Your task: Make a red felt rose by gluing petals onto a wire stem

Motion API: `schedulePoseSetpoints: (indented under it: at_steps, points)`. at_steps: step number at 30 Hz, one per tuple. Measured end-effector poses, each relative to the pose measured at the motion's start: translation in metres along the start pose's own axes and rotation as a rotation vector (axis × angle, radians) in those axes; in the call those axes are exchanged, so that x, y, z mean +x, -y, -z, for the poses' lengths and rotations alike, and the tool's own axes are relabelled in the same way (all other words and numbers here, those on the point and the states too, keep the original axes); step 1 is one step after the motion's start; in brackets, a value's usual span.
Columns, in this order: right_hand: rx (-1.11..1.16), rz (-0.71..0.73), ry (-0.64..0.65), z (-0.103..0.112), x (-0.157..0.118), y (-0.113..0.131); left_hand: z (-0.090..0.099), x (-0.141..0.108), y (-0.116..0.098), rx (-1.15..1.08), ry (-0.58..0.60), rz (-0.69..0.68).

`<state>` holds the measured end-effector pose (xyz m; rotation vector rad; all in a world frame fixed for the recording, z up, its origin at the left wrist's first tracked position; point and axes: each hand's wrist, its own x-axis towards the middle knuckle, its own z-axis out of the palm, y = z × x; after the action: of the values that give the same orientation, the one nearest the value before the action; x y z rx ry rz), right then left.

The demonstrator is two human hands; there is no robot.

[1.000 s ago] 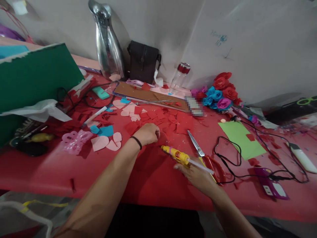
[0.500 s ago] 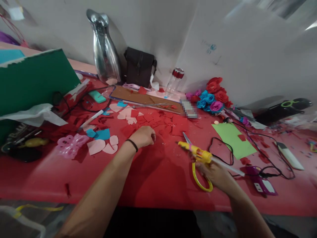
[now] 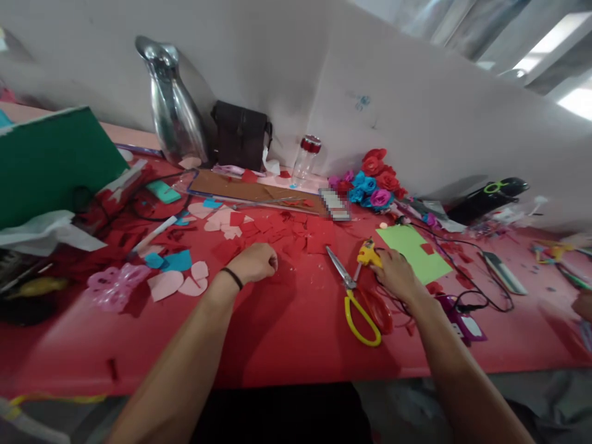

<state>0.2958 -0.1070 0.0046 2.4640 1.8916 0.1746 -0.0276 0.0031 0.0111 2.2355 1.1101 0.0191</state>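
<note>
the right hand (image 3: pixel 396 274) holds a yellow plastic glue gun (image 3: pixel 369 253); the left hand (image 3: pixel 257 262) curls its fingers narrowly, any hold hidden.

Head camera looks forward, down across red table (image 3: pixel 287 345).

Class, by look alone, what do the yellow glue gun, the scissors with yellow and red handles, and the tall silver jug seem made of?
Yellow glue gun: probably smooth plastic, from its even, bright colour.
Scissors with yellow and red handles: blades apparently shiny metal, gleaming grey; handles likely plastic, solidly coloured.
Tall silver jug: seemingly polished metal, from mirror-like highlights.
</note>
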Motion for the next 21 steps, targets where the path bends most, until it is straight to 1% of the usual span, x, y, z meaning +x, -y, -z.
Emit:
schedulePoseSetpoints:
  at_steps: [2,3,4,5,6,7,8,10,12,15,18,21]
  points:
    - [0.028,-0.024,-0.189,0.009,-0.007,0.023,0.0,0.0,0.0,0.005,0.023,-0.008]
    - [0.109,0.019,-0.27,0.013,-0.013,0.041,0.001,0.0,0.0,0.009,0.03,-0.013]
    - [0.221,0.122,-0.29,0.016,-0.019,0.061,0.001,0.0,0.0,0.016,0.034,-0.019]
    - [0.338,0.264,-0.226,0.016,-0.026,0.082,0.001,0.0,0.0,0.026,0.035,-0.025]
    - [0.435,0.372,-0.133,0.015,-0.031,0.104,0.001,0.0,0.0,0.038,0.032,-0.032]
    - [0.508,0.42,-0.045,0.013,-0.035,0.124,0.002,0.0,0.0,0.047,0.03,-0.038]
    - [0.557,0.411,0.012,0.009,-0.038,0.141,0.002,0.0,0.0,0.053,0.03,-0.044]
    - [0.584,0.329,0.028,0.001,-0.037,0.165,0.002,0.0,0.001,0.052,0.032,-0.048]
    - [0.602,0.27,0.039,-0.004,-0.031,0.174,0.002,0.0,0.003,0.037,0.03,-0.049]
    - [0.687,0.258,0.092,-0.004,-0.019,0.173,0.005,-0.001,0.005,-0.023,0.0,-0.07]
    - [0.902,0.213,0.153,0.001,-0.007,0.169,0.01,-0.003,0.008,-0.14,-0.039,-0.07]
    - [1.174,0.097,0.188,0.007,0.006,0.171,0.016,-0.005,0.01,-0.295,-0.101,-0.029]
